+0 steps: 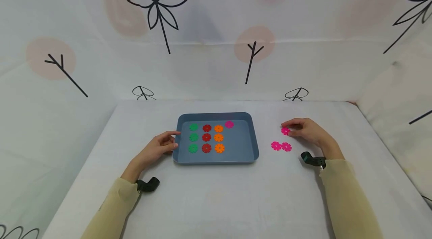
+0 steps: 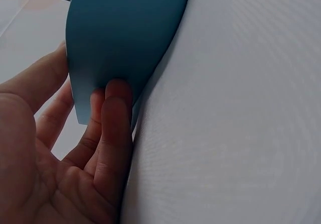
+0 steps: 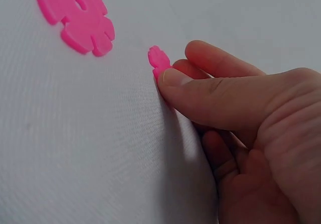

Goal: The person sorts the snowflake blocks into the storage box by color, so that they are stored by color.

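My right hand (image 1: 312, 132) pinches a pink notched plastic disc (image 3: 159, 61) between thumb and fingers at the table surface. Two more pink discs (image 1: 286, 147) lie touching or nearly touching each other, just nearer me. On the left, my left hand (image 1: 155, 151) holds the left edge of a blue-grey tray (image 1: 237, 156); in the left wrist view some fingers press its outer wall. Inside the tray stand columns of flat discs: green discs (image 1: 194, 137), red discs (image 1: 206, 137) and orange discs (image 1: 219, 137). A single pink disc (image 1: 229, 124) lies at the top, right of the orange column.
A white cloth (image 1: 216, 201) covers the table. Pale fabric walls (image 1: 209, 70) printed with black plant drawings rise behind and at both sides. Each wrist wears a black camera, the left camera (image 1: 148, 185) and the right camera (image 1: 313, 159).
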The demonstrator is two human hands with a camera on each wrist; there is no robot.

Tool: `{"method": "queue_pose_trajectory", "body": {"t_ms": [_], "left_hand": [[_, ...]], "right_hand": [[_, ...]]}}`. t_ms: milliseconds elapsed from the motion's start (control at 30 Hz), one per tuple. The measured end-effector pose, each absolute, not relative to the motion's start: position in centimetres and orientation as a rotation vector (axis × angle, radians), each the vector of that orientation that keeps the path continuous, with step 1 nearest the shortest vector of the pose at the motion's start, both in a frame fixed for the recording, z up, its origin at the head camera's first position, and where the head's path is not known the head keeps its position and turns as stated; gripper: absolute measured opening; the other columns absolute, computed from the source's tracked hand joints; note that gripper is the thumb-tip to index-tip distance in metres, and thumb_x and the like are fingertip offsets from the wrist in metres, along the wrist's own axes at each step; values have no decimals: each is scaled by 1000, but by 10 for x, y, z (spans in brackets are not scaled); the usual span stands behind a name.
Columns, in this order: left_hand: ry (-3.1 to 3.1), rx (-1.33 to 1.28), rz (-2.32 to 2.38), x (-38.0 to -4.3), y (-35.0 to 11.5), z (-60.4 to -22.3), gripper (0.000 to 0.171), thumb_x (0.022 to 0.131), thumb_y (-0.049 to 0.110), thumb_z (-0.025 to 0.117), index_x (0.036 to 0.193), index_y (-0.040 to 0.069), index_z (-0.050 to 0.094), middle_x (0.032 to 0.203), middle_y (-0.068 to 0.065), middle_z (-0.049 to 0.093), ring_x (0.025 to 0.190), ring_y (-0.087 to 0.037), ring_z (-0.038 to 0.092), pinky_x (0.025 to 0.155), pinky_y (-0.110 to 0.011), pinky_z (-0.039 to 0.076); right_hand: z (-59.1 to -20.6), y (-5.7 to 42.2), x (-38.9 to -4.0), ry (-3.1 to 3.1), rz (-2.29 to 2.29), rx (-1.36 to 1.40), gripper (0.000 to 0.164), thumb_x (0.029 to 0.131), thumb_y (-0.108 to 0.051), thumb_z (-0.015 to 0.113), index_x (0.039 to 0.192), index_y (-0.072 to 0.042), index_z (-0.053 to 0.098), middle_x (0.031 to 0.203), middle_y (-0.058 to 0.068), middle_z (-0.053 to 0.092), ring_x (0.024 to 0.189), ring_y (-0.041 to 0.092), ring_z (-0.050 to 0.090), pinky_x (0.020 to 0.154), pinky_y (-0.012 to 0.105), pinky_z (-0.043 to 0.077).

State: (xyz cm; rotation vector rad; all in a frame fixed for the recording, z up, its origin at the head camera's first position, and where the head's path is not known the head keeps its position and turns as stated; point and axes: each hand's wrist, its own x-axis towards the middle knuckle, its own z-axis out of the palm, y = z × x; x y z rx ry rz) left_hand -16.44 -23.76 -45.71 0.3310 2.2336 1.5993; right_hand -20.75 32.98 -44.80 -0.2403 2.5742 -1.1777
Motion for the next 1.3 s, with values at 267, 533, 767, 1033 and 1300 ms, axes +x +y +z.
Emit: {"method": "queue_pose_trajectory", "body": {"t_ms": [267, 533, 767, 1033, 1300], "left_hand": [[2241, 326, 1596, -165, -237, -457, 52, 97, 22, 68, 144, 7, 49, 105, -13, 54, 87, -20, 57, 78, -30, 54], [2246, 321, 1590, -165, -238, -458, 52, 97, 22, 67, 144, 7, 49, 106, -13, 53, 87, -20, 57, 78, -30, 54], [2250, 312, 1581, -164, -237, -457, 52, 97, 24, 67, 144, 9, 50, 106, -13, 54, 88, -21, 56, 77, -31, 54], [2254, 323, 1579, -163, -237, -457, 52, 97, 25, 68, 144, 8, 50, 106, -13, 54, 87, -21, 56, 77, -31, 54], [2250, 328, 1583, -164, -237, -456, 52, 97, 25, 68, 143, 9, 50, 106, -12, 54, 87, -20, 57, 77, -31, 54]], "right_hand": [[-451, 327, -207, 2619, -1166, -204, 41, 92, -10, 69, 132, -5, 63, 138, 22, 50, 130, 41, 40, 103, 53, 40], [-455, 320, -207, 2649, -1171, -153, 43, 92, -11, 71, 133, -4, 61, 138, 22, 49, 129, 42, 40, 104, 55, 39], [-454, 320, -207, 2687, -1127, -91, 45, 89, -18, 76, 131, -5, 64, 120, 17, 56, 111, 34, 47, 91, 43, 46], [-452, 322, -209, 2721, -1108, -58, 40, 87, -26, 79, 120, -4, 70, 102, 12, 57, 99, 29, 47, 80, 37, 42], [-450, 324, -207, 2686, -1186, -16, 37, 90, -28, 75, 115, -3, 67, 99, 11, 60, 98, 27, 48, 81, 34, 43]]}}
